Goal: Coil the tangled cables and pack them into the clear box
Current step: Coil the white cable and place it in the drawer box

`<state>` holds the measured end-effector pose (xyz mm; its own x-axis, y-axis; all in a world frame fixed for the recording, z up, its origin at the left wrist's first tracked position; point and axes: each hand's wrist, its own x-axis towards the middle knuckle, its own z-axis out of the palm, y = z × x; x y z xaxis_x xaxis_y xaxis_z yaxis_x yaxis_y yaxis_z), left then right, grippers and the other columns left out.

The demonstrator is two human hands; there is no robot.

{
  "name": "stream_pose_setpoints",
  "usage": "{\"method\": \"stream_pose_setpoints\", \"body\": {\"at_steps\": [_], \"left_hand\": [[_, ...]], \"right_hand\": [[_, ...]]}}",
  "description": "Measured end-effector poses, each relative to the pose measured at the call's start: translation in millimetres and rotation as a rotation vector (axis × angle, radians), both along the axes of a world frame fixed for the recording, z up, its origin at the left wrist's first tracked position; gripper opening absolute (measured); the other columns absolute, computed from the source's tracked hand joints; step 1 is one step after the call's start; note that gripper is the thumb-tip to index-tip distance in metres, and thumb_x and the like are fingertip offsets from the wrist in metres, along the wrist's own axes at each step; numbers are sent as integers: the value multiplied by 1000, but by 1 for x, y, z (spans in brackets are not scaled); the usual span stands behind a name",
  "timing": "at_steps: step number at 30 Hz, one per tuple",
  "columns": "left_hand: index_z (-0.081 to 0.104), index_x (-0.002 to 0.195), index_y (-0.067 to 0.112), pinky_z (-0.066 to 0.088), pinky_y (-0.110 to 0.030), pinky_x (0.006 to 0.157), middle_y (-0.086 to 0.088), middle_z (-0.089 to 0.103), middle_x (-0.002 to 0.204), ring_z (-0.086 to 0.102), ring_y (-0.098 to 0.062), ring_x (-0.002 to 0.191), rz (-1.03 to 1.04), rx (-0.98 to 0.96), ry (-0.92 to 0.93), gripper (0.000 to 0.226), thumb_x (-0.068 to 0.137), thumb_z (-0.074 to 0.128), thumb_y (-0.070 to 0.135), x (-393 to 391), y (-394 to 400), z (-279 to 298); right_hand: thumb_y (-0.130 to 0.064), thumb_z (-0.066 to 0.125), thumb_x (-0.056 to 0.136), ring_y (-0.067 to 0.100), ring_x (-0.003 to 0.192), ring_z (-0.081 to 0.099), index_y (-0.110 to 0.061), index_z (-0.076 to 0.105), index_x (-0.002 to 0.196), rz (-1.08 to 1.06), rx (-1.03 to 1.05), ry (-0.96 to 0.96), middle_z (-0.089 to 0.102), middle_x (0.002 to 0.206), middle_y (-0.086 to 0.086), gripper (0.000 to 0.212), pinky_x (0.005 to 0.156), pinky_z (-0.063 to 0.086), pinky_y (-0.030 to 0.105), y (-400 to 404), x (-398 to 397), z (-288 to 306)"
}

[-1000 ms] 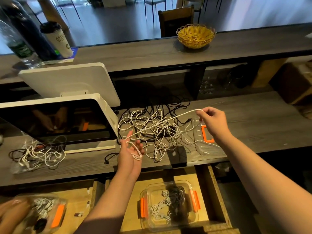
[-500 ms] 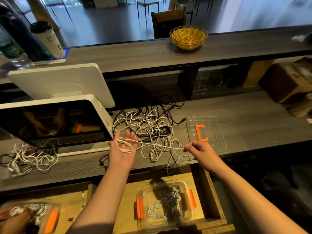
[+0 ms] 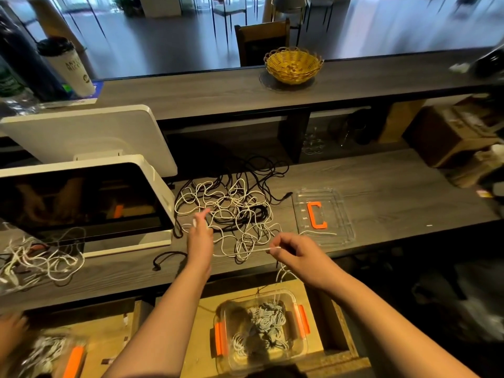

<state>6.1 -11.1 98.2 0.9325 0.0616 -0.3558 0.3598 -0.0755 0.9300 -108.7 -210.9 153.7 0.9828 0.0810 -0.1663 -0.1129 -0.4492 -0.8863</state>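
The right hand (image 3: 296,253) pinched a white cable (image 3: 246,252) between thumb and fingertips, at four o'clock from the tangled cables (image 3: 231,214) on the grey counter (image 3: 381,203). The left hand (image 3: 200,236) reached over the tangle's seven o'clock edge; its grip was too blurred to tell. At six o'clock, the clear box (image 3: 261,331) sat in a drawer, coils inside. Its lid (image 3: 323,215) lay at three o'clock.

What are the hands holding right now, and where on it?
The right hand pinches a thin white cable near its free end. The left hand is blurred; any hold cannot be told.
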Motion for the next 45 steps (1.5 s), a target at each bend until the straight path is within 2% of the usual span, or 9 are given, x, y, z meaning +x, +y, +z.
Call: {"method": "stream_pose_setpoints", "body": {"at_steps": [3,6,9,15,19,24,27,37,45], "left_hand": [[58,136,32,55,-36,71,-18,67,93,64,-35,78,-339,150,47,54,100,29,59,-15,-9,3],[70,107,44,28,-21,47,5,46,64,36,-8,51,-558,64,220,40,98,35,62,-30,-14,5],[57,113,21,25,-16,40,6,42,62,32,-4,47,-602,2,440,45,102,34,58,-42,-13,-1],[28,148,-4,20,-12,36,2,39,63,25,-4,47,-854,-132,586,121,77,19,94,-56,-14,13],[43,76,14,15,-14,39,1,36,63,22,-6,47,-1001,-297,587,99,50,19,106,-60,-7,18],[55,131,15,25,-14,44,7,40,66,30,-3,54,-1062,-195,441,81,83,41,80,-68,6,28],[63,129,32,34,-14,52,11,49,67,38,-2,56,-1162,-41,270,47,96,41,58,-72,6,39],[58,130,42,46,-42,104,-1,75,102,69,-18,100,-711,-65,9,47,98,26,56,-70,3,34],[62,131,30,50,-37,91,-16,70,119,69,-22,99,-209,-612,198,45,102,33,48,-72,-17,30]], "right_hand": [[-29,56,99,4,66,51,-28,64,97,18,-7,-80,59,77,-5,8,62,44,25,9,6,14],[-23,56,99,-1,68,53,-29,64,95,-12,18,-159,59,77,-10,10,62,43,17,16,13,28],[-16,58,98,-5,73,58,-19,67,100,-52,34,-184,62,82,-11,10,64,46,14,21,18,33],[-25,67,93,2,62,51,-27,66,88,-229,-29,-297,59,69,-11,6,60,42,21,23,23,20],[-30,71,89,2,56,44,-21,63,80,-267,-27,-288,55,63,-7,15,55,38,19,23,25,18],[-29,73,88,2,54,44,-24,59,74,-303,-51,-267,51,59,-11,20,53,36,17,19,25,15],[-31,73,88,2,54,44,-22,61,75,-298,-65,-256,53,60,-9,19,53,36,17,15,22,10],[-31,67,92,9,65,54,-24,64,81,-242,-68,-105,61,71,0,14,63,47,32,1,7,-11],[-32,60,96,12,67,55,-19,66,88,-163,-84,-14,65,77,6,17,65,47,33,7,-12,-24]]}}
